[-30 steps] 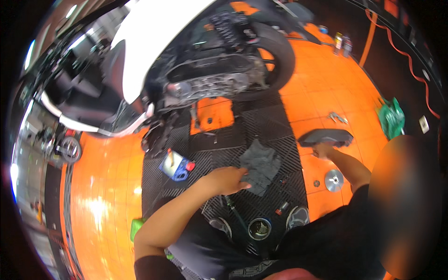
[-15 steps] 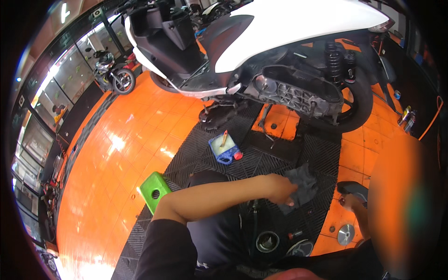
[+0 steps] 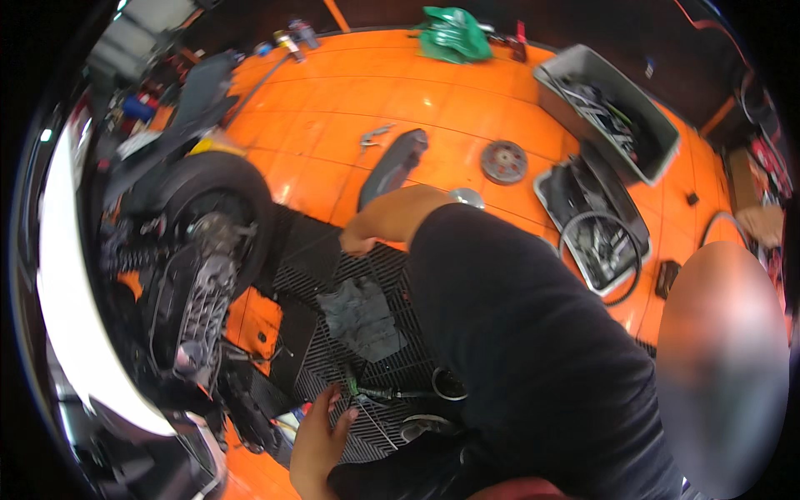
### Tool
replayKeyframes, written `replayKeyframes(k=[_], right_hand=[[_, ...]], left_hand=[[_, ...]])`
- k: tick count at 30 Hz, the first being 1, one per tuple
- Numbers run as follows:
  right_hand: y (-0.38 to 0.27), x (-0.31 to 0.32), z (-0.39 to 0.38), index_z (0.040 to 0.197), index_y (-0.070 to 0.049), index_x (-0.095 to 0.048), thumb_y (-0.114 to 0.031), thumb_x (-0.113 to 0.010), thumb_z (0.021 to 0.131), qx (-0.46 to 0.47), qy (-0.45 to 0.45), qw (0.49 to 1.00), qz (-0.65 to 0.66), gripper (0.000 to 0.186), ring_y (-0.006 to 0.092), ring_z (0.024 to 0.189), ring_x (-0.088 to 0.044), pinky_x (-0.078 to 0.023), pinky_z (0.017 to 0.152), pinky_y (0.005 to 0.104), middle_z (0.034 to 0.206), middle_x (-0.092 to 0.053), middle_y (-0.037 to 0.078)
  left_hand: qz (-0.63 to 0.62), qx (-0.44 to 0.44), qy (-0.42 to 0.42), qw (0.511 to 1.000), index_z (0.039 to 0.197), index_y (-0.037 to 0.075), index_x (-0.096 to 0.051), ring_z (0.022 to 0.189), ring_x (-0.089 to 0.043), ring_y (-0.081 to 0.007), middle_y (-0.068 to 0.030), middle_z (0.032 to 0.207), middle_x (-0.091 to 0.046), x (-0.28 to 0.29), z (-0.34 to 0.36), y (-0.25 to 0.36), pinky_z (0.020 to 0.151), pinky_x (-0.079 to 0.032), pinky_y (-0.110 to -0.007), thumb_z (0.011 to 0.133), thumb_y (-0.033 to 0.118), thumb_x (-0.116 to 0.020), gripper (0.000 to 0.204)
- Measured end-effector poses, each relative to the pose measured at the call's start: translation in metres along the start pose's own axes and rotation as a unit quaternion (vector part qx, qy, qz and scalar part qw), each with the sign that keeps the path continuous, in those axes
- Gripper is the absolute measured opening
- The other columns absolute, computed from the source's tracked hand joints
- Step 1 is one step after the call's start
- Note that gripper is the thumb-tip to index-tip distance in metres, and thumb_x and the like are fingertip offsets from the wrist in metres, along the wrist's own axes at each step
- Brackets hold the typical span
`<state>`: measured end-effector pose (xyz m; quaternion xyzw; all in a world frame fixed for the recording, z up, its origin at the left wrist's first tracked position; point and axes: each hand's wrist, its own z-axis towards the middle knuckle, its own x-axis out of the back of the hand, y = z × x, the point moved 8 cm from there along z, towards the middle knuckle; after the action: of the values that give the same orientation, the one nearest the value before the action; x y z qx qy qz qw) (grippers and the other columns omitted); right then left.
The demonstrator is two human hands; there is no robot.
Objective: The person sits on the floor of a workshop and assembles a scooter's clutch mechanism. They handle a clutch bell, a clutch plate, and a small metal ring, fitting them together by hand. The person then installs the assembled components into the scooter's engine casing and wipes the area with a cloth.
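Note:
My left hand is low in the view, its fingers apart and nothing in them. My right hand reaches across toward the mat's edge with fingers curled; blur hides whether anything is in them. Just beyond the right forearm lies a long dark cover, partly hidden by it. A grey rag is spread on the black ribbed mat between my hands. Near the left fingertips lies a slim dark tool with a green part. A metal ring sits by my leg.
The scooter's rear wheel and exposed engine case stand at left. A round metal part lies on the orange floor. At right are a grey bin of parts, a parts tray and a black belt. A green bag lies far off.
The view has swung to the right. My left hand has left the rag and opened. My right arm now stretches forward past the dark cover.

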<state>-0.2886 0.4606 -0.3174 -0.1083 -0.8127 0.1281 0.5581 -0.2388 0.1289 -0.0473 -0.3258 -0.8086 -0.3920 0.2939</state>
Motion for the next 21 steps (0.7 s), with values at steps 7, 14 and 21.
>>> replayKeyframes(k=[7, 14, 21], right_hand=[[-0.039, 0.096, -0.012, 0.094, 0.002, -0.068, -0.034, -0.053, 0.091, -0.008, 0.14, 0.989, -0.048, 0.039, 0.0362, 0.091, -0.063, -0.049, 0.079, 0.0461, 0.101, -0.066, 0.021], [-0.048, 0.134, -0.199, 0.105, -0.004, -0.062, -0.032, -0.056, 0.092, 0.042, 0.494, 0.798, 0.341, 0.031, 0.0269, 0.096, -0.062, -0.048, 0.082, 0.039, 0.103, -0.065, 0.012], [-0.117, -0.144, -0.592, 0.126, -0.005, -0.049, -0.012, -0.066, 0.079, -0.696, 0.439, 0.568, 0.021, 0.05, 0.0351, 0.12, -0.047, -0.038, 0.102, 0.0441, 0.129, -0.05, 0.016]], left_hand=[[-0.021, 0.024, -0.021, 0.999, 0.132, 0.001, -0.044, 0.112, -0.057, -0.0295, -0.0204, 0.121, -0.058, -0.002, -0.003, 0.005, 0.095, -0.044, -0.038, 0.088, 0.024, -0.064, 0.053], [-0.018, -0.01, 0.012, 1.0, 0.131, 0.001, -0.046, 0.11, -0.059, -0.0284, -0.0215, 0.12, -0.059, 0.019, -0.006, -0.021, 0.091, -0.046, -0.035, 0.091, 0.018, -0.058, 0.045], [0.079, -0.025, -0.048, 0.995, 0.126, -0.002, -0.048, 0.114, -0.057, -0.0333, -0.0248, 0.119, -0.058, 0.011, 0.025, -0.023, 0.095, -0.043, -0.038, 0.088, 0.013, -0.06, 0.043]])
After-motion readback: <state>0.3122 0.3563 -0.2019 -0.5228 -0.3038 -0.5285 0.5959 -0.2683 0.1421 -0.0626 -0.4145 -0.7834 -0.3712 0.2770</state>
